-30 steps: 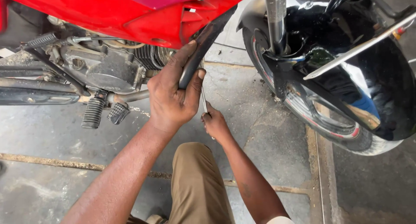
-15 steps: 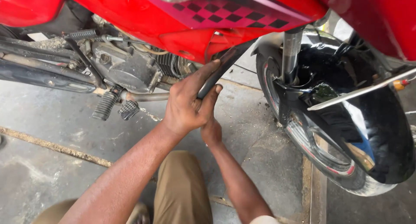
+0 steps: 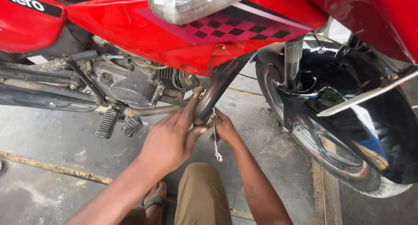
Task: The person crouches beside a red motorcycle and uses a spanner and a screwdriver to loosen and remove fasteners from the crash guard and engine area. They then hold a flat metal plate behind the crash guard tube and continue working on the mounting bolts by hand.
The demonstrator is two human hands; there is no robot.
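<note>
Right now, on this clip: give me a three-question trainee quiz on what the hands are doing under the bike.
1. True or false: the left hand grips the dark frame tube.
2. Which tool does the right hand hold? A) hammer B) spanner C) pliers
3. Which part is nearer the left hand: the footpeg or the front wheel?

Key: 1 true; 2 B; 3 the footpeg.

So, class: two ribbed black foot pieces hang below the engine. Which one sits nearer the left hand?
The shorter, blunter pedal, right of the longer ribbed footpeg; it lies closest to the left hand.
</note>
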